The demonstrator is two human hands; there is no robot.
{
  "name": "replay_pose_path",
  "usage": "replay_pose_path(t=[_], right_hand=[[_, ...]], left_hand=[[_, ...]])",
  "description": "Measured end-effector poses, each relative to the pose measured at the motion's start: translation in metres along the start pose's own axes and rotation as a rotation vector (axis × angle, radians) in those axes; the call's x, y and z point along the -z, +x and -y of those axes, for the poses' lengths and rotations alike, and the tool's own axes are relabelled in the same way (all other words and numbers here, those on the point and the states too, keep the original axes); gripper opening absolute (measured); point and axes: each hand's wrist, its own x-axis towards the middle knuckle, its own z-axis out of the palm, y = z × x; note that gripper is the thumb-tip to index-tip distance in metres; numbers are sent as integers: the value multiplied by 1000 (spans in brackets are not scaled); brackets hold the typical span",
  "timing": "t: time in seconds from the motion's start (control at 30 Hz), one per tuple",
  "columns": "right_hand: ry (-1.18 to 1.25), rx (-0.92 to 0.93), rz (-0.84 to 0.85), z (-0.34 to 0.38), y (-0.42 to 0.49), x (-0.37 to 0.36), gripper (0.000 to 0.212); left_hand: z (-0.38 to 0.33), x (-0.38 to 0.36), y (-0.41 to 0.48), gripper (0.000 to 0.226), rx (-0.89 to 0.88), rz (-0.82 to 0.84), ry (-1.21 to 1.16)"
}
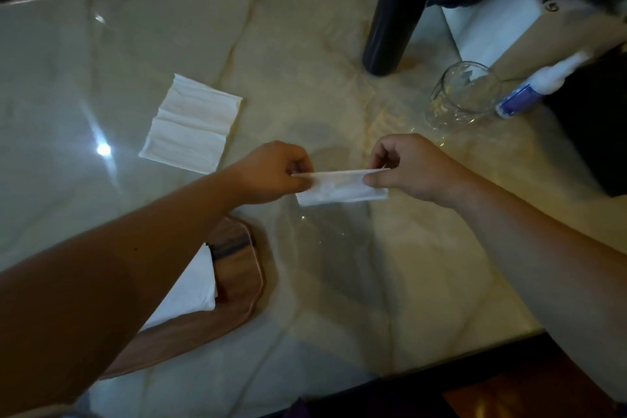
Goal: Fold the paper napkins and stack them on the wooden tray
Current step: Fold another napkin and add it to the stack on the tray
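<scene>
We pinch paper napkin (341, 187) at both ends, left hand (271, 173), right hand (412, 168), lifted so halves align for fold.

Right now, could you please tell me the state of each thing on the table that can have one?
Left hand: pinching the napkin's left end.
Right hand: pinching its right end.
Held napkin: partly folded, stretched between both hands.
Spare napkin: flat on the table, creased, untouched.
Wooden tray: holds white napkins, partly hidden by the arm.
Glass: upright.
Dark bottle: upright.
</scene>
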Motion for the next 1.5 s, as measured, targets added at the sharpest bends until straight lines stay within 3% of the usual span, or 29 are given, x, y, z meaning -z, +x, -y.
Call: replay_pose_path(t=[0.2,0.33,0.53,0.8,1.03,1.3,1.5], right_hand=[[133,136,95,64,3,11,18],[-243,223,52,102,15,-4,16],[-80,236,207,136,21,-45,13],[-74,204,485,141,21,-131,12],[-117,80,540,127,26,-189,11],[-252,50,520,118,22,-214,11],[-491,257,362,123,30,-205,25]], left_hand=[[-10,48,-45,13,73,-199,-154],[-5,70,-72,14,118,-229,-80],[25,80,-119,12,270,-341,-225],[90,49,-198,8,466,-339,-436],[135,12,-221,12,587,-263,-517],[147,2,-219,22,579,-185,-388],[160,12,-215,21,512,-227,115]])
